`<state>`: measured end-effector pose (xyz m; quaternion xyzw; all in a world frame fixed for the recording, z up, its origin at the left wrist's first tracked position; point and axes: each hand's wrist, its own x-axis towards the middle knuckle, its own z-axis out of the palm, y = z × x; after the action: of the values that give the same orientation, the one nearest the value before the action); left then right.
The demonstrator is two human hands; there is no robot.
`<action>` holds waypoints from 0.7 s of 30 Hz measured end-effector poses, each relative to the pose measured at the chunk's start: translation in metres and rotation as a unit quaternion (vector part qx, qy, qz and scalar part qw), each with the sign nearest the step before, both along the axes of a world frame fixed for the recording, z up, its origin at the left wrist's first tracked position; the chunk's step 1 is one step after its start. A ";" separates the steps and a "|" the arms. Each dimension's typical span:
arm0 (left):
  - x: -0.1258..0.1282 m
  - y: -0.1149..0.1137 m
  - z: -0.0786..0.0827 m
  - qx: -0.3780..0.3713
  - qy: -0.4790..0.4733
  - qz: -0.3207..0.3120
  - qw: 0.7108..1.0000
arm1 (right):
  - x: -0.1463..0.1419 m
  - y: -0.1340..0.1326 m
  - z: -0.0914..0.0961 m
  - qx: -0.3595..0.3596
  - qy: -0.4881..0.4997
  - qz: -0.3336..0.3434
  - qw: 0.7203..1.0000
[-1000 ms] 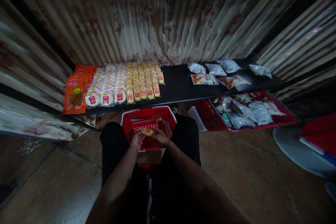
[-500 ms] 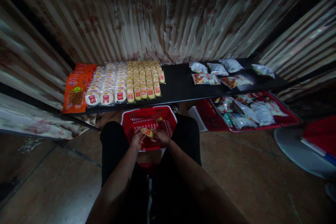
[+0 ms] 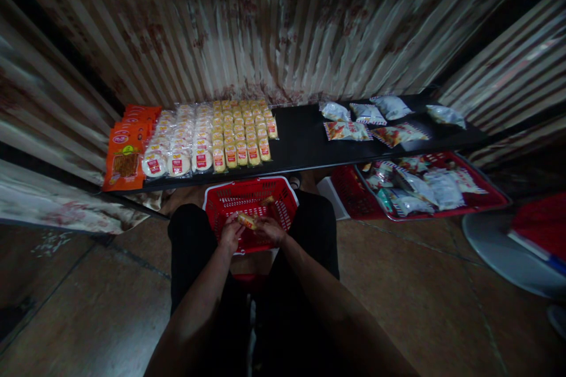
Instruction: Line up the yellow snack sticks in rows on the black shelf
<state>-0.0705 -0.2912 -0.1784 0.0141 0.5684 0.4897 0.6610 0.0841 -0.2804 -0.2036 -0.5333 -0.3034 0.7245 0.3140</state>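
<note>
Between my two hands is a small wrapped yellow cake (image 3: pixel 246 221) with a red label, held over a red plastic basket (image 3: pixel 216 193) between my knees. My left hand (image 3: pixel 230 234) is closed on its left end, and my right hand (image 3: pixel 269 230) is closed on its right end. One more small yellow packet (image 3: pixel 267 201) lies inside the basket. Above it, on a black shelf (image 3: pixel 296 135), stand rows of wrapped yellow cakes (image 3: pixel 241 141). Left of these are rows of round white wrapped cakes (image 3: pixel 178 163) with red labels.
Orange snack packets (image 3: pixel 126 153) fill the shelf's left end; several pillow-shaped bags (image 3: pixel 391 108) lie at its right. A second red basket (image 3: pixel 490 197) full of snack bags sits below right, near a grey round stool (image 3: pixel 490 259). Pleated curtains (image 3: pixel 283 23) hang behind.
The yellow cake has tilted and turned slightly between my fingers, so its red label shows less. Both hands stay in nearly the same place over the basket.
</note>
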 end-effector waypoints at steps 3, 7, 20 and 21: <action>-0.001 0.001 0.000 -0.006 -0.015 0.003 1.000 | 0.000 0.001 -0.004 0.000 0.007 -0.013 1.000; -0.001 0.002 0.000 -0.016 -0.022 0.011 1.000 | 0.004 0.001 -0.001 0.005 0.016 -0.012 1.000; 0.001 0.000 0.007 -0.002 -0.014 0.035 0.999 | 0.000 0.001 0.023 0.089 -0.008 0.011 0.996; 0.002 0.000 0.008 -0.006 -0.013 0.038 0.999 | 0.000 0.001 0.025 0.099 -0.008 0.018 0.995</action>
<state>-0.0689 -0.2910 -0.1708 -0.0180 0.5630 0.5114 0.6490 0.0842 -0.2799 -0.1786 -0.4999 -0.3858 0.6919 0.3500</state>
